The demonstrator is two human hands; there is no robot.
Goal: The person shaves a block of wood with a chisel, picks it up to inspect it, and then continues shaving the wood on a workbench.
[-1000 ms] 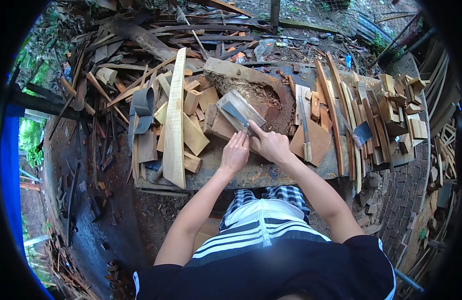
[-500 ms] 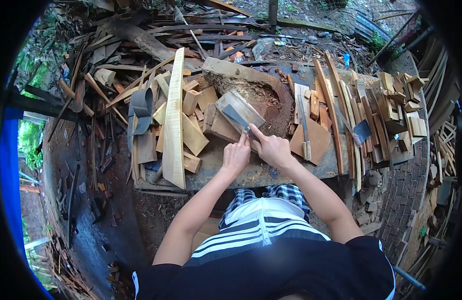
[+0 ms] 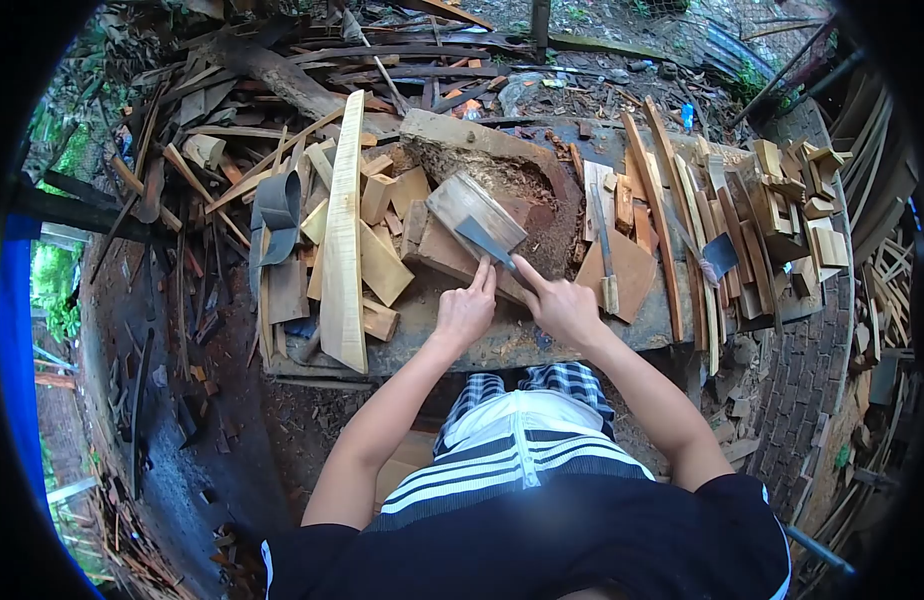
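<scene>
A dark grey, flat, chisel-like metal blade (image 3: 479, 238) lies slanted across the top of a worn grey-brown block (image 3: 470, 200). My right hand (image 3: 565, 310) is closed around the blade's near end, which it mostly hides, with the index finger stretched along it. From the near left, my left hand (image 3: 466, 308) has two fingers pressed together against the blade, close to the right fingertip; its other fingers are curled in. The block rests at a tilt on a thicker wooden piece (image 3: 457, 258), in front of a large hollowed wooden slab (image 3: 452, 135).
A long pale board (image 3: 347, 250) stands left of my hands beside curled grey sheeting (image 3: 278, 217) and wood offcuts (image 3: 384, 268). On the right are a wooden-handled tool (image 3: 609, 270), long strips (image 3: 654, 220), a broad-bladed tool (image 3: 720, 255) and stacked blocks (image 3: 787, 215). Scrap wood is piled beyond the bench.
The blade has slid back over the block, toward me and slightly right. My right hand has drawn back with it; my left hand has shifted slightly left.
</scene>
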